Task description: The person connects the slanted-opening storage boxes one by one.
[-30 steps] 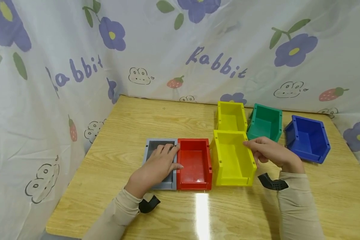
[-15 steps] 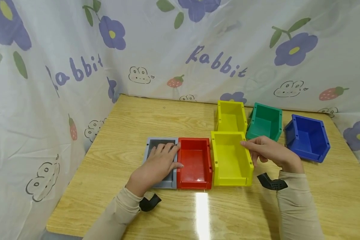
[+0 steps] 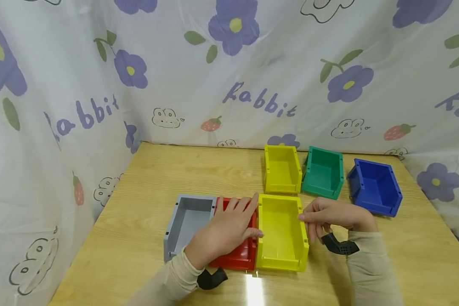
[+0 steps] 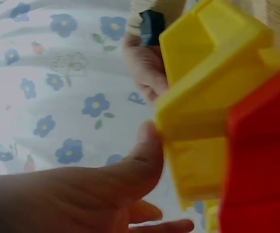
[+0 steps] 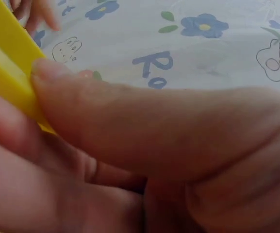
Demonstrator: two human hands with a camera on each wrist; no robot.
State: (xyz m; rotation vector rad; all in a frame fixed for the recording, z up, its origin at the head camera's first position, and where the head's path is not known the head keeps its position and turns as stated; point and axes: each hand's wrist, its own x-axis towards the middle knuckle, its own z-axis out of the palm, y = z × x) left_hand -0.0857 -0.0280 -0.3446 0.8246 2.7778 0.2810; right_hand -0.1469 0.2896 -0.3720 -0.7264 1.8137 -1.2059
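Observation:
A yellow storage bin (image 3: 279, 229) stands at the right end of a tight row with a red bin (image 3: 248, 253) and a grey bin (image 3: 195, 216). My right hand (image 3: 334, 214) pinches the yellow bin's right wall; in the right wrist view the thumb (image 5: 81, 97) lies over the rim, fingers outside. Spread over the red bin, my left hand (image 3: 225, 229) hides much of it. Its thumb reaches the yellow bin's left wall, and the left wrist view shows that thumb (image 4: 144, 150) right at the yellow edge.
Behind the row stand a second yellow bin (image 3: 283, 170), a green bin (image 3: 324, 172) and a blue bin (image 3: 375, 187). All are on a wooden table (image 3: 137, 221). A patterned curtain (image 3: 199, 93) hangs along its back and left side.
The front yellow bin has slid left against the red one, with the right hand still holding it. My left hand has moved right, from the grey bin to the red bin. The head view has shifted.

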